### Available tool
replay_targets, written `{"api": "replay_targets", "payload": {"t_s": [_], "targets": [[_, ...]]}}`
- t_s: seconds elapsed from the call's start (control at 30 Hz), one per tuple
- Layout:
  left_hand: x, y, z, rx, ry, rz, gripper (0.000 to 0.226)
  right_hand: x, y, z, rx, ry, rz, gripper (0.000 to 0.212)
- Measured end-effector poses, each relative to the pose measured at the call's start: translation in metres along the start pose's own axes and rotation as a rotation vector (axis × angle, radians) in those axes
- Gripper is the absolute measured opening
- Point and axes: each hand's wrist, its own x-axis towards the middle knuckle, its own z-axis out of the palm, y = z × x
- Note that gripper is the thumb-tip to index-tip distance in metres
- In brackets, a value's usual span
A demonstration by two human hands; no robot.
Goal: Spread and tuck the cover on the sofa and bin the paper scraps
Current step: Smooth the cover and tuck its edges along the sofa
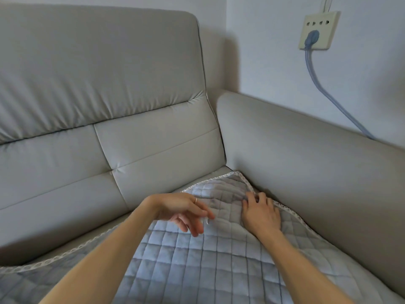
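**Sofa cover, corner end: where both hands are**

The right hand point(260, 213) is the one doing the work. It's palm-down on the quilted grey cover point(197, 260), with its fingers point(252, 198) curled into the fabric, so it's gripping a bunch of it. The cloth is rumpled into soft folds just ahead of those fingertips. The white lace trim point(287, 210) along the cover's edge runs right beside that hand on its outer side, where it meets the armrest point(306, 161). The cover's corner sits just past the grip, close to the seam where the armrest meets the backrest point(131, 150), but it hasn't gone into the gap. A strip of bare seat shows between the trim and the backrest.

The left hand point(182, 210) is just across from the grip, on the inner side. Its fingers are loose and spread and it isn't holding anything. It looks to be hovering a little above the cover, though it's a bit blurred, so I can't swear it isn't brushing the fabric. There's a thin ring point(195, 200) on one finger.

From the grip back toward the person, the cover lies fairly flat over the seat of the light grey sofa point(109, 84), under both forearms.

Well beyond the grip, up on the wall past the armrest, there's a socket plate point(326, 16). A blue-grey plug point(312, 38) is in it, and its cable point(324, 88) drops down behind the armrest.
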Motion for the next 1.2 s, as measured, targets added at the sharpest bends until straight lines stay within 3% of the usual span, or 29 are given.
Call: {"api": "replay_targets", "payload": {"t_s": [0.13,0.2,0.37,0.43,0.53,0.7,0.77,0.9,1.03,1.2], "targets": [[0.016,-0.021,-0.006,0.274,0.639,0.038,0.021,-0.015,-0.008,0.011,-0.002,-0.041,-0.024,0.036],[0.036,-0.026,-0.003,0.398,0.823,0.045,0.027,-0.022,-0.006,0.017,0.006,-0.031,-0.021,0.037],[0.089,-0.025,0.009,0.579,0.777,-0.150,0.044,-0.017,-0.002,0.017,0.076,-0.031,0.053,0.044],[0.095,-0.033,0.014,0.574,0.870,-0.181,0.040,-0.014,-0.007,0.018,0.093,-0.028,0.040,0.045],[0.098,-0.033,0.018,0.557,1.041,-0.109,0.041,0.001,-0.009,0.010,0.099,0.011,0.035,0.046],[0.091,-0.029,0.021,0.671,1.065,-0.018,0.061,0.020,0.001,-0.007,0.322,-0.153,0.157,0.032],[0.083,-0.024,0.014,0.716,1.105,0.038,0.065,0.027,-0.005,-0.021,0.405,-0.166,0.118,0.030],[0.079,-0.011,0.001,0.766,1.182,0.117,0.067,0.026,-0.022,-0.030,0.301,-0.114,0.052,0.031],[0.090,-0.030,0.018,0.779,1.126,0.122,0.064,0.021,-0.022,-0.010,0.241,-0.178,0.051,0.036],[0.110,-0.023,0.000,0.789,1.133,0.089,0.059,0.031,-0.028,-0.017,0.187,-0.114,0.069,0.034]]}}
